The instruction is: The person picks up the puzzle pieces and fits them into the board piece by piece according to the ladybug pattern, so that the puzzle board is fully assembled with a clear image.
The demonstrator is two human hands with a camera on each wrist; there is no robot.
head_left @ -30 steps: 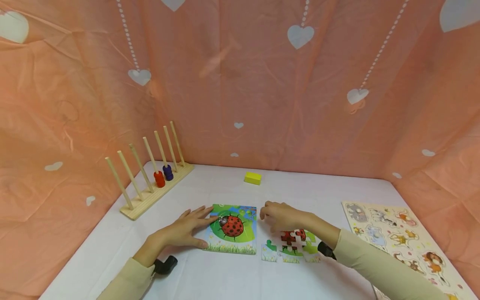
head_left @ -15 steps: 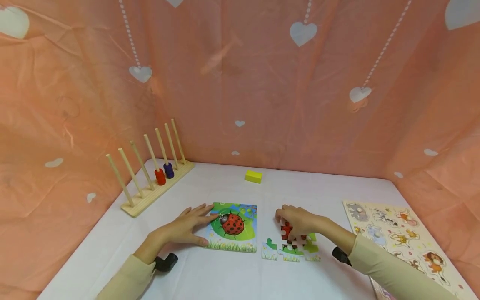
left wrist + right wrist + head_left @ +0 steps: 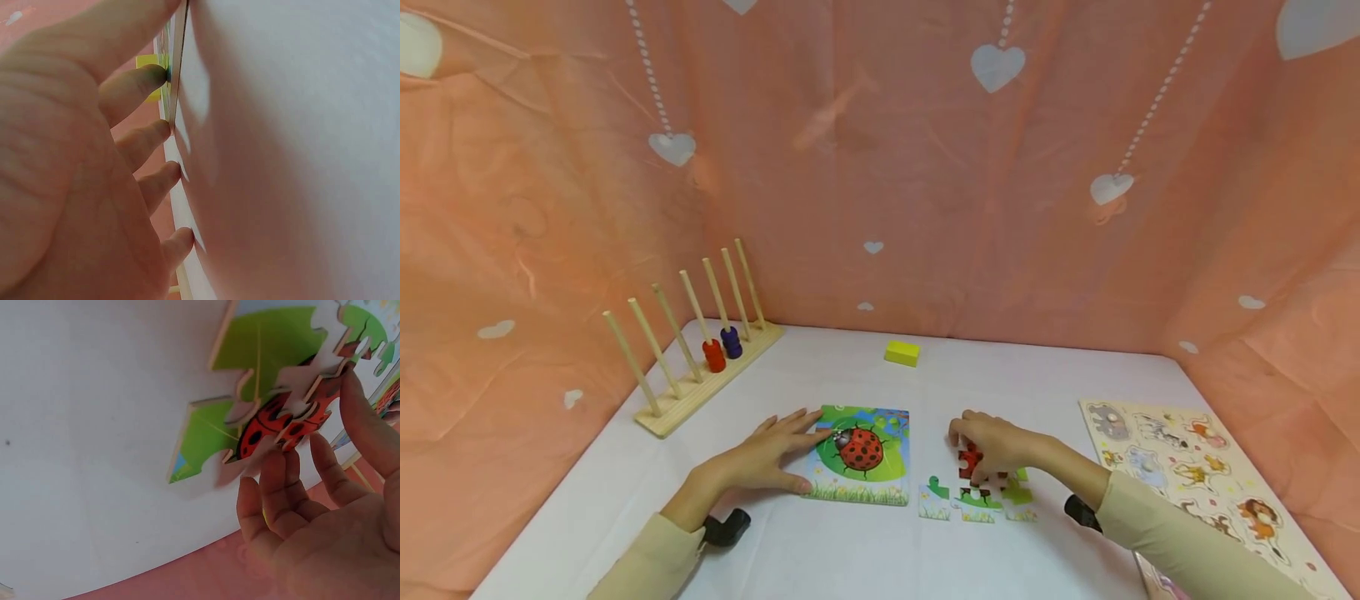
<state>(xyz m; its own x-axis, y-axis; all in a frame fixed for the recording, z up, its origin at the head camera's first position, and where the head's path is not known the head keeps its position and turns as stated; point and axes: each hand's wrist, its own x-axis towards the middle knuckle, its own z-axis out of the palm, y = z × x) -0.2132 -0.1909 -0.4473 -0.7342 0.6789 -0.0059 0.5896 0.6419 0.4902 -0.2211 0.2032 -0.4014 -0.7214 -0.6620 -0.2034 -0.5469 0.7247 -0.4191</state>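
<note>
A square ladybug picture board (image 3: 880, 475) lies flat near the middle of the white table. My left hand (image 3: 767, 458) rests at its left side, fingers spread and fairly straight. In the left wrist view, a fingertip touches the face of the board and the palm is raised off the table. To the right, my right hand (image 3: 996, 440) is over a group of jigsaw pieces (image 3: 934, 503). Its thumb and fingers pinch a red, black-spotted jigsaw piece (image 3: 315, 415), clearest in the right wrist view. Green and red pieces (image 3: 272, 344) lie beside it; the hand partly hides the group from the head.
A wooden rack (image 3: 700, 392) with upright pegs, red rings (image 3: 714, 356) and purple rings (image 3: 731, 342) stands back left. Behind the board is a yellow block (image 3: 902, 353). An animal peg puzzle (image 3: 1195, 475) lies right, partly under the right sleeve. A peach curtain (image 3: 880, 167) surrounds the table.
My right hand has moved rightward from beside the board onto the red pieces, then stayed there with thumb and fingers at one. My left hand has kept its place at the board.
</note>
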